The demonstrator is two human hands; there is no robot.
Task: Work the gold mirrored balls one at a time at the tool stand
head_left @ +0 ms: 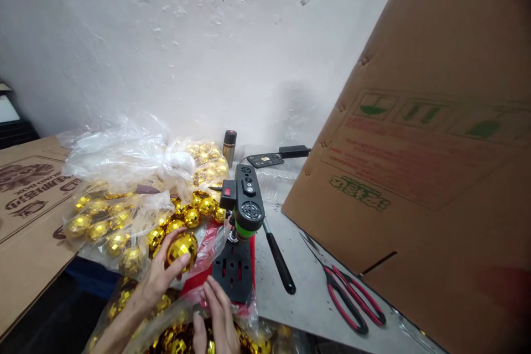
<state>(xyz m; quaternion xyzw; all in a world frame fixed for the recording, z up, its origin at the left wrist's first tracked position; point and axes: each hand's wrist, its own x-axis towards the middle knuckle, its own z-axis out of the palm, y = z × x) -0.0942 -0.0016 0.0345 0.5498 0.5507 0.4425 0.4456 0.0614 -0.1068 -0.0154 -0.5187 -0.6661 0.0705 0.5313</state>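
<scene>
A gold mirrored ball point(182, 250) sits in my left hand point(160, 271), with the fingers behind it and the thumb across its front. My right hand point(218, 318) is lower, over an open clear bag point(161, 321) of gold balls. Its fingers are stretched out and its thumb is apart; nothing shows in its grip. Just beyond my hands stands a small black bench drill press point(249, 199) with a green collar, a slotted black base plate point(234, 271) and a black lever handle point(281, 265). More gold balls point(192, 217) lie loose beside it.
Clear bags point(128, 160) of gold balls rest on the left, near a flat printed carton point(37, 188). Red-handled scissors point(348, 293) lie on the grey table point(307, 293). A large cardboard box point(415, 149) leans over the right side. A dark-capped bottle point(229, 147) stands behind the press.
</scene>
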